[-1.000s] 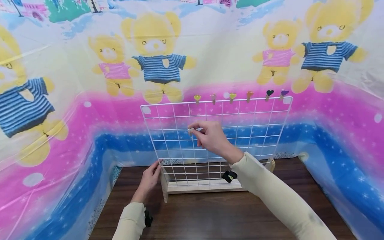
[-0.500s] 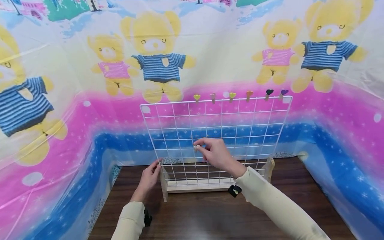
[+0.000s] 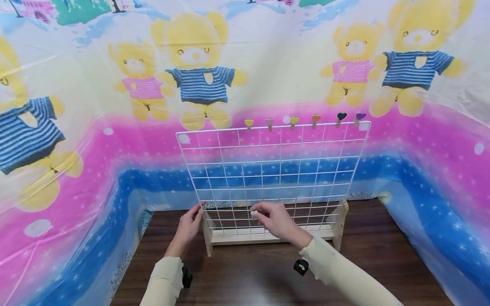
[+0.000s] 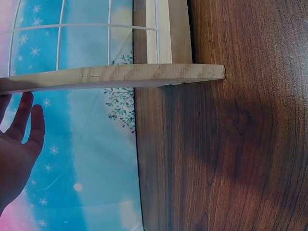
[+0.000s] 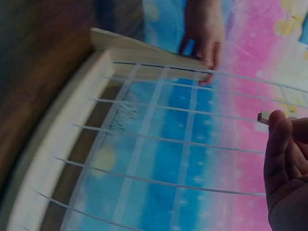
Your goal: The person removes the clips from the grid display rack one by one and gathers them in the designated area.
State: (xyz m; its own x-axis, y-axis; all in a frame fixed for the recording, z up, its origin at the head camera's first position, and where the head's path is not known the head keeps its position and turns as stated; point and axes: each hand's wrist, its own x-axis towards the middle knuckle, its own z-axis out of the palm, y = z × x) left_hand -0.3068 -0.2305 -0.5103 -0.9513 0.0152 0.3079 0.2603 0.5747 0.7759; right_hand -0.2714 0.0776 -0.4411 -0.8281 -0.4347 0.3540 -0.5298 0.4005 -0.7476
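Observation:
A white wire grid panel [image 3: 250, 174] stands in a wooden base [image 3: 275, 238] on the brown table. In front of the grid's lower part, my right hand [image 3: 279, 221] pinches a small pale wooden clothespin [image 3: 254, 214] between thumb and fingertips. One end of this clothespin [image 5: 263, 117] pokes past the fingertips in the right wrist view; the rest is hidden by the fingers. My left hand [image 3: 189, 225] touches the upper end of the base's left wooden side piece [image 4: 115, 74], its fingers [image 4: 36, 130] extended against the outer face.
Several heart-topped clothespins sit along the grid's top wire, including a yellow one [image 3: 249, 123], a dark green one [image 3: 341, 117] and a purple one [image 3: 360, 117]. A bear-printed cloth [image 3: 275, 63] hangs behind and beside the dark wooden table [image 3: 245, 276].
My right hand has moved down in front of the grid, from its middle to its lower wires, still pinching the clothespin. The left hand stays at the side piece.

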